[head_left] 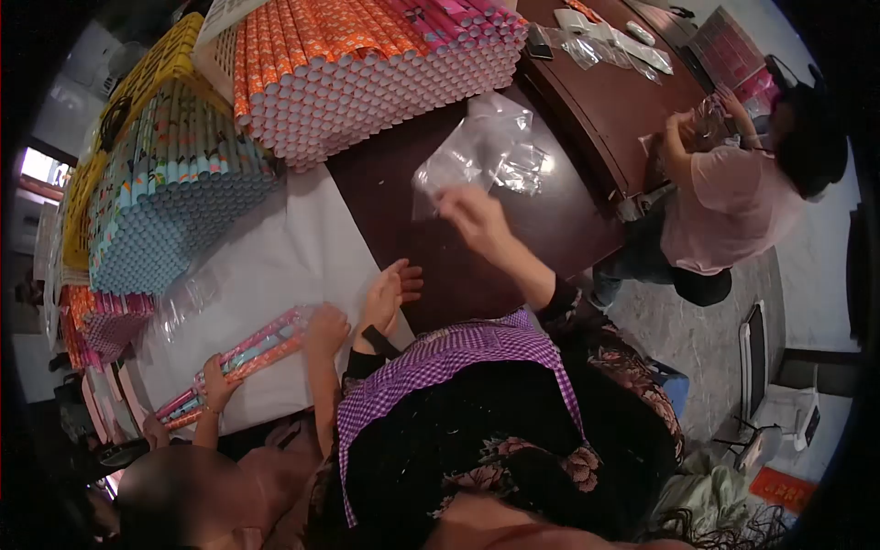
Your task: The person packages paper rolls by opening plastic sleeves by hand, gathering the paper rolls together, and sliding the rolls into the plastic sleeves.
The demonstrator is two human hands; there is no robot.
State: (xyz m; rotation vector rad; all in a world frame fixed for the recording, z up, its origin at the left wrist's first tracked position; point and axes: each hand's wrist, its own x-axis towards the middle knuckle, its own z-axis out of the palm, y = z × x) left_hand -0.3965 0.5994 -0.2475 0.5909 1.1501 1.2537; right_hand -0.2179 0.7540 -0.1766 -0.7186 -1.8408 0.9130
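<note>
My right hand (475, 220) is closed at the fingertips on the edge of a clear plastic bag (446, 170) above the dark table (403, 192). More clear bags (518, 151) lie loosely beside it on the tabletop. Lower down and to the left, my left hand (392, 289) is open near the table's edge, fingers apart, holding nothing. To its left, a co-worker's two hands touch a bundle of patterned rolls (252, 353) in pink, blue and orange.
Stacked orange and pink rolls (376, 82) stand at the top, teal rolls (174, 202) beside a yellow crate (170, 50) at left. White sheeting (302, 238) covers the left surface. Another person (733, 197) handles a clear bag at a brown table (596, 101), right.
</note>
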